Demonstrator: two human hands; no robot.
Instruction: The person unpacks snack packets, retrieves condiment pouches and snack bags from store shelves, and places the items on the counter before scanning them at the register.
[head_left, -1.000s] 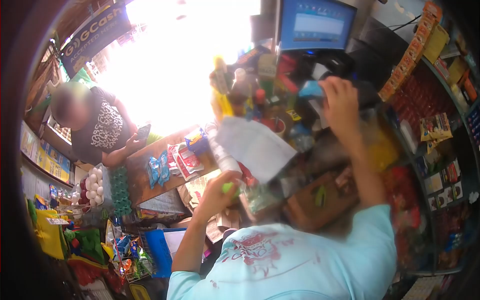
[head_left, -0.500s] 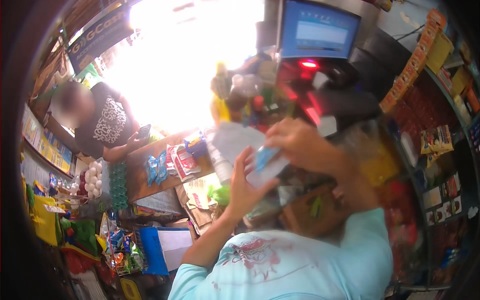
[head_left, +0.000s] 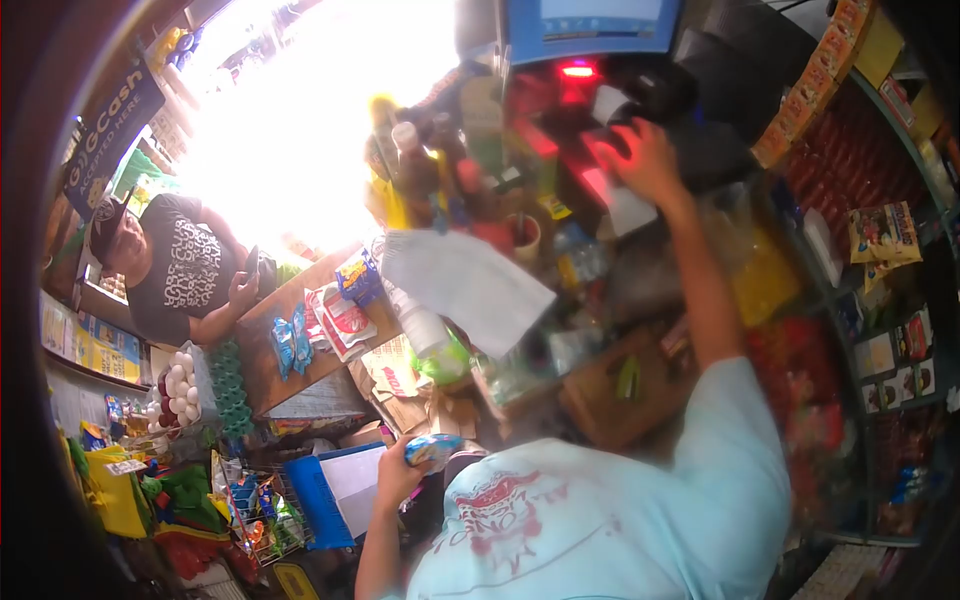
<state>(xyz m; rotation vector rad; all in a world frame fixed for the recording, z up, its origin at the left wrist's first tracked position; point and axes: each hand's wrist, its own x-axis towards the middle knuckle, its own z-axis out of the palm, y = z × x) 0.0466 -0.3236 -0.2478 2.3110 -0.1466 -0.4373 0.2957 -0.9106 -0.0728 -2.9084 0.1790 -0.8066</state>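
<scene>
Low and close to my body, my left hand [head_left: 398,472] is closed around a blue-and-white packet [head_left: 433,449]; its label is too blurred to read. My right hand [head_left: 643,165] reaches far forward with fingers apart and nothing visible in them. It is over dark equipment lit by a red glow, below the monitor [head_left: 590,28]. Whether the fingertips touch anything there I cannot tell. A pale sheet or bag [head_left: 465,285] lies between my two hands.
On the wooden counter [head_left: 262,335] are blue packets [head_left: 292,342], a red-and-white pack [head_left: 342,320] and a blue pack [head_left: 359,277]. A person [head_left: 195,265] holding a phone stands beyond it. Eggs [head_left: 178,388] and a blue folder [head_left: 312,500] are at left. Goods fill shelves at right.
My hands have parted: the left has dropped back toward my body with the blue packet, the right has moved up and forward to the red-lit equipment. The view has shifted.
</scene>
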